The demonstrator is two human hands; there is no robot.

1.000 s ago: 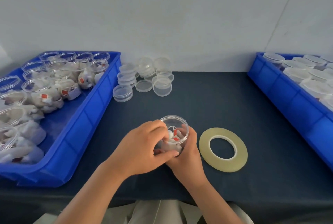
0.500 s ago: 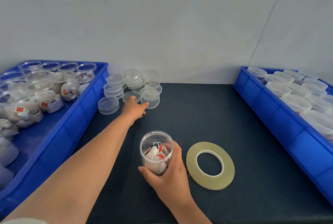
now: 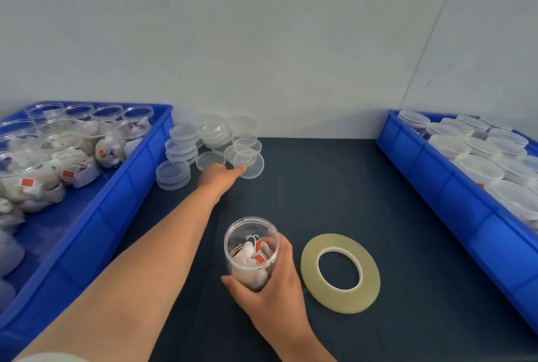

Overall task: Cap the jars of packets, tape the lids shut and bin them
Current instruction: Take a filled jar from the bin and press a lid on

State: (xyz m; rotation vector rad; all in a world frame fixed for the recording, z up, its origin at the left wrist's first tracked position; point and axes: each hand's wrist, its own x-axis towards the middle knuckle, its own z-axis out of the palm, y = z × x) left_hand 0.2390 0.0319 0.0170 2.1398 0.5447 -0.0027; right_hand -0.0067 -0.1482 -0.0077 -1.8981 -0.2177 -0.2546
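**Right hand (image 3: 273, 289) wrapped round the open jar (image 3: 246, 262), left hand (image 3: 217, 175) stretched out to the lids**

Curled fingers and the thumb of the right hand close round the lower part of the jar and hold it upright on the dark table (image 3: 334, 187), near the front edge. The jar has no lid, and white packets with red tags lie inside it. The right wrist comes up from the bottom edge of the view and is cut off there.

The left arm is extended far forward, almost straight, across the table toward the loose clear lids (image 3: 182, 146) at the wall. One fingertip touches the near edge of a single lid (image 3: 251, 166), the one nearest to the hand. The hand is blurred, so I cannot tell if the fingers pinch this lid or only touch it, and I cannot tell how far they are spread.

The tape roll (image 3: 340, 273) lies flat just beside the right hand, on its right side. The left blue bin (image 3: 139, 187) holds open jars of packets (image 3: 29, 175) and is cut off by the left edge. The right blue bin (image 3: 436, 187) holds capped jars (image 3: 477, 169); the contents of these are hard to make out.
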